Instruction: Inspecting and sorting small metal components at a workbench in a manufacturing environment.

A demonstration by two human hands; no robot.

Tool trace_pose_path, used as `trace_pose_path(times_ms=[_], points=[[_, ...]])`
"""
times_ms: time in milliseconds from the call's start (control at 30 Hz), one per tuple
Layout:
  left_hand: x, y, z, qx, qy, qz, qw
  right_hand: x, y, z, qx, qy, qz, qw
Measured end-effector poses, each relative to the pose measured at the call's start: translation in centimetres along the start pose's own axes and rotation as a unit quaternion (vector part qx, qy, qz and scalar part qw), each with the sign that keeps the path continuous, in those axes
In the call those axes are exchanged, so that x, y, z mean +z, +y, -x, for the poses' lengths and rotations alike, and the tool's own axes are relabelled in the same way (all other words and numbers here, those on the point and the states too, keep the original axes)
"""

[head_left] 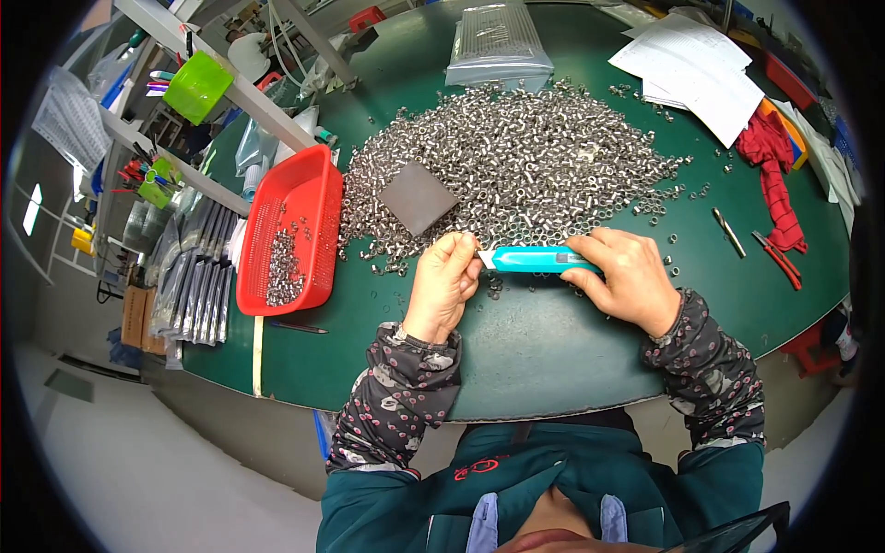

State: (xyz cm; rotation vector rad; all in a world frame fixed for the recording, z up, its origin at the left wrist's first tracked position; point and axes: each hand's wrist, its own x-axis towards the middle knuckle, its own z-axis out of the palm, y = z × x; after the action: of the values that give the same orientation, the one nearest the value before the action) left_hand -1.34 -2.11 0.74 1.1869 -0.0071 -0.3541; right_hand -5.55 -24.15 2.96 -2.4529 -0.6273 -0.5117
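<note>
My right hand [634,281] grips a turquoise utility knife [527,260] from its right end, thumb in front and fingers over the top. The knife lies level above the near edge of the pile, its blade end pointing left. That end meets the fingertips of my left hand [446,284], which is closed in a pinch. What the left fingers hold is too small and covered to make out. Just beyond both hands spreads a wide heap of small shiny metal rings [516,157]. A dark grey square block [418,199] sits on the heap's left side.
At left, a red plastic basket [324,240] contains some metal pieces. A plastic-wrapped stack [499,41] lies at the back, papers [687,60] at the back right. A metal rod [728,232], red-handled pliers [779,260] and red cloth [774,170] lie right on the green table [553,378].
</note>
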Motion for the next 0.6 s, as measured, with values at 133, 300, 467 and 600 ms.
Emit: trace_pose_path(times_ms=[133,300,467,600], points=[[0.0,0.2,0.1,-0.014,0.004,-0.004,1.0,0.0,0.0,0.0,-0.009,0.003,0.009,1.0],[-0.2,0.4,0.0,-0.033,-0.017,-0.012,0.999,-0.1,0.1,-0.1,-0.023,0.008,0.021,0.999],[-0.4,0.9,0.0,-0.073,-0.039,-0.024,0.996,-0.3,0.2,-0.2,-0.05,0.018,0.05,0.997],[-0.6,1.3,0.0,-0.096,-0.053,-0.047,0.993,-0.4,0.1,-0.3,-0.06,0.022,0.059,0.996]])
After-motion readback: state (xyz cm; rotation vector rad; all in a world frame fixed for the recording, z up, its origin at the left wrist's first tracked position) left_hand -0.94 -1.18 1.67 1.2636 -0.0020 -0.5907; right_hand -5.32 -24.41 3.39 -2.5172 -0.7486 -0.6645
